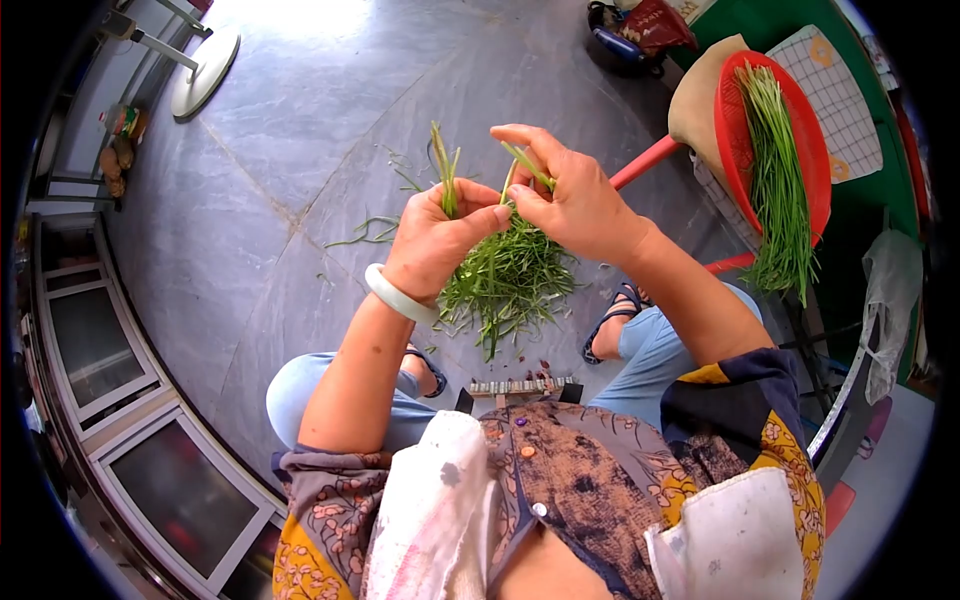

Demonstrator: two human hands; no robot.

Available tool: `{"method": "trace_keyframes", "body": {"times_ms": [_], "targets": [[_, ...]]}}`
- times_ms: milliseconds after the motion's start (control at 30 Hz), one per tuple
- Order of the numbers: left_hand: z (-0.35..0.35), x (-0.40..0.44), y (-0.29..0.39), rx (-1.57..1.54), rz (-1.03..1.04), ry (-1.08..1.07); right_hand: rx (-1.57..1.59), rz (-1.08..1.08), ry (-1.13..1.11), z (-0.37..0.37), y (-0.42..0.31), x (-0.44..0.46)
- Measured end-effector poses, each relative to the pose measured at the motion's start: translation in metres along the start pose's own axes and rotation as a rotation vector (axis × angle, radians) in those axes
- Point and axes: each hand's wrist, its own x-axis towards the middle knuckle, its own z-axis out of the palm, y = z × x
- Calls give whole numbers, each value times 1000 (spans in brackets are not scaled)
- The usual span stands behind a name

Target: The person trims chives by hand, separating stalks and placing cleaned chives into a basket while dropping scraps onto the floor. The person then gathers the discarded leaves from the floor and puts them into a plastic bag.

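My left hand (443, 232), with a pale bangle (401, 295) at its wrist, is closed around several green stalks (445, 175) that stick up above the fingers. Beside it on the right, my right hand (575, 200) pinches a few thin stalks (528, 165) between thumb and fingers. The fingertips of both hands nearly meet. Under them a loose heap of cut green leaves (510, 280) lies on the grey floor. A red basket (737, 150) at the right holds a long bundle of green stalks (780, 170).
The basket rests on a red stool (645, 162). Dark bags (622, 45) lie at the upper right, and a clear plastic bag (890, 290) hangs at the right. A white round base (207, 75) stands upper left; glass-fronted cabinets (180, 485) line the left side.
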Motion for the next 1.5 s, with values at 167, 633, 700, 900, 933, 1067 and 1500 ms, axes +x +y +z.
{"method": "trace_keyframes", "body": {"times_ms": [167, 633, 700, 900, 933, 1067, 1500], "targets": [[0, -3, 7, 5, -56, -31, -181, -44, 106, -5, -5, 0], [-7, -7, 7, -163, -76, -23, -66, 187, -84, -32, 25, 9], [-7, -7, 8, -187, -79, -22, -40, 234, -118, -32, 16, 8], [-4, -5, 6, -183, -81, -81, 505, 252, -108, -5, -2, 2], [-2, -4, 6, -169, -88, -83, 571, 276, -130, -3, -5, 1], [1, -7, 4, -61, -99, -69, 422, 314, -37, -10, -3, 1], [-3, -10, 10, -109, -188, -182, 344, 188, -246, -27, 4, 7]]}}
